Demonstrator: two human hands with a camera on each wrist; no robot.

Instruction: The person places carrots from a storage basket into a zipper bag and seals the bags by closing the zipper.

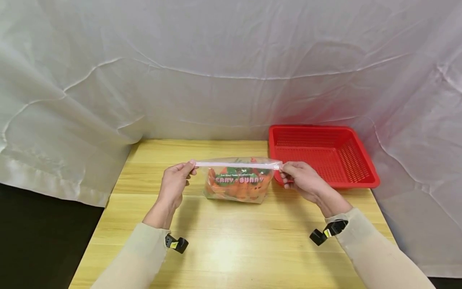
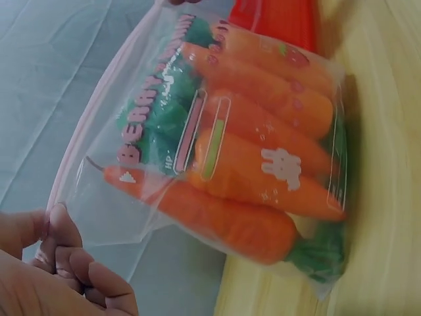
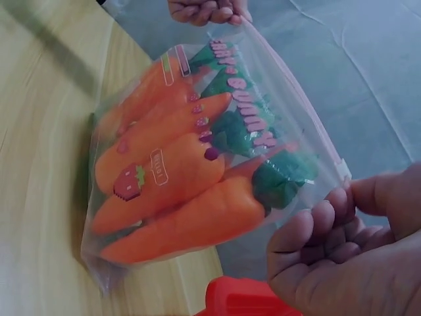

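Observation:
A clear zip bag with pink lettering stands on the table, filled with several orange carrots that have green tops. My left hand pinches the left end of the bag's pink zip strip between thumb and fingers. At the opposite end, my right hand pinches the corner beside the white slider. The strip is stretched straight between both hands. In the right wrist view, the slider sits right by my thumb and fingertips.
A red plastic basket with perforated sides stands at the back right, close behind my right hand. The wooden table reaches back to a pale hanging cloth, which also surrounds the sides. Each wrist wears a black strap-on camera.

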